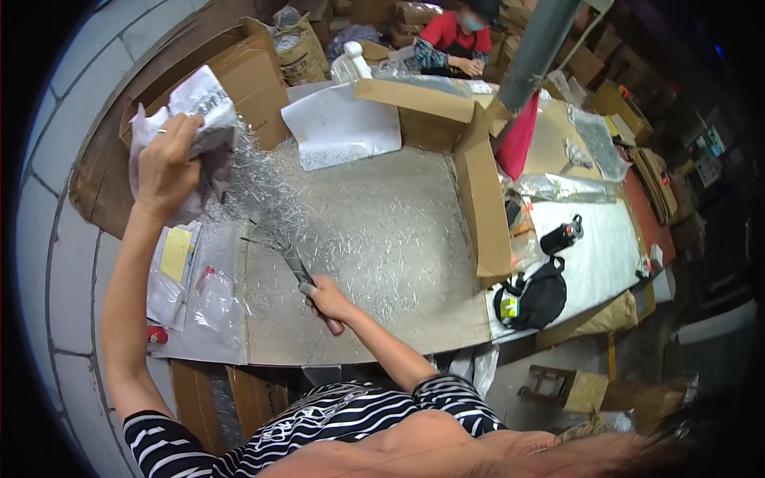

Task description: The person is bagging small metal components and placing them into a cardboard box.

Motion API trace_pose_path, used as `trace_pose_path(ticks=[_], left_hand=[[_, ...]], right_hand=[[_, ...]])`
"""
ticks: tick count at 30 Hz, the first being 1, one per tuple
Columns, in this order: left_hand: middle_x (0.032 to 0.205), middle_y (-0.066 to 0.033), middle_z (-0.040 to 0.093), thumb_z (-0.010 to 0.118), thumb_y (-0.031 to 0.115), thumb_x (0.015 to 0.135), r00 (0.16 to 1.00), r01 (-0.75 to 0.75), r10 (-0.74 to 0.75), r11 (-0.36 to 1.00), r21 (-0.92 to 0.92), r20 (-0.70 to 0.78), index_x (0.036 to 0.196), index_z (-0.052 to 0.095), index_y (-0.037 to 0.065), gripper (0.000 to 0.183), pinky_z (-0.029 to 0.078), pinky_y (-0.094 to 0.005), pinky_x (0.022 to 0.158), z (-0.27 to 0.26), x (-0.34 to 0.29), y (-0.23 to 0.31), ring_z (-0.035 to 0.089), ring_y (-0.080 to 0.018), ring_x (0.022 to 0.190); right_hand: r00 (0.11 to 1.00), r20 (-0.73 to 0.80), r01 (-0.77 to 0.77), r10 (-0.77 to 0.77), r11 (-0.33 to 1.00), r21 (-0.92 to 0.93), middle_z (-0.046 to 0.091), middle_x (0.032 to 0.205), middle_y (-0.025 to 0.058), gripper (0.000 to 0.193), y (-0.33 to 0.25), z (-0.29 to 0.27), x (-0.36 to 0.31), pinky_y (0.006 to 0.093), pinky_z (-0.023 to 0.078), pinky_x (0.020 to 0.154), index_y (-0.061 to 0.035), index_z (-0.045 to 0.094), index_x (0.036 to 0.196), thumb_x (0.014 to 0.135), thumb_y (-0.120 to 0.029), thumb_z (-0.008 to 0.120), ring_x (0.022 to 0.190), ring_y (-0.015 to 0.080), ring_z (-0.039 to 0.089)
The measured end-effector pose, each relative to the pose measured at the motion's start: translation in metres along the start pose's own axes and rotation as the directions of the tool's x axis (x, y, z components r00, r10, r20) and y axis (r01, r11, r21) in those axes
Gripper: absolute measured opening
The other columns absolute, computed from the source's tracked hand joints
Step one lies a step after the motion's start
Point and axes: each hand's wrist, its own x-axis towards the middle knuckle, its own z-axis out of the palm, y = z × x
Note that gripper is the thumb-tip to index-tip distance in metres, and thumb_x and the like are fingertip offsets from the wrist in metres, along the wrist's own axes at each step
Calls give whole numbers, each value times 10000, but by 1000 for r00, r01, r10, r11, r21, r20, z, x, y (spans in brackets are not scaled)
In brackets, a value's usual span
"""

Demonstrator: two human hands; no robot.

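High at the left, my left hand [169,163] is closed on a crumpled whitish plastic bag [203,99] with dark print. Below and beside the bag lies a heap of thin, shiny silver metal slivers [267,179], like small pins or nails. My right hand [328,301] grips a long-handled tool [296,264] with a dark shaft and a reddish-brown butt end. Its far end reaches the heap, where dark prongs show in part; its exact kind is unclear. More slivers lie scattered over the grey-beige tabletop [374,319].
Cardboard flaps [482,199] wall the work area at the back and right. A white sheet [343,127] leans at the back. A black bag [534,295] and a black bottle [562,236] stand to the right. Beyond the table sits a person in red [442,36]. A grey pole [534,60] rises nearby.
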Motion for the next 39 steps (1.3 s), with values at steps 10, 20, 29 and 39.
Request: trace_pose_path(ticks=[10,20,29,39], left_hand=[[917,-112,586,582,-42,637,998,60,-58,997,-55,39,1028,557,71,408,494,-435,694,29,-6,-8,607,-331,846],[909,-108,603,576,-13,656,999,9,-14,992,-129,-36,1009,576,79,366,494,-426,671,28,-6,-7,620,-326,804],[989,-89,630,619,27,658,991,109,-112,993,-44,-68,1071,582,99,421,514,-418,710,34,-7,-21,636,-316,864],[856,-96,605,558,-14,666,968,61,-97,986,-158,-233,929,565,67,275,530,-413,645,53,-2,-17,637,-302,823]], right_hand=[[999,-42,-23,26,997,76,509,638,-8,189,-29,-16,9,269,385,408,-94,488,848,961,-242,517,460,91,477],[985,-161,-51,53,999,20,495,608,-15,167,-52,-25,29,263,361,393,-107,517,881,954,-255,539,444,90,464],[975,-180,144,-132,988,56,506,612,4,141,-100,-25,22,249,343,378,-78,529,921,943,-217,520,445,94,458],[951,-287,134,-114,989,55,492,604,1,206,-73,-46,44,247,342,380,-68,535,905,955,-268,528,433,100,452]])
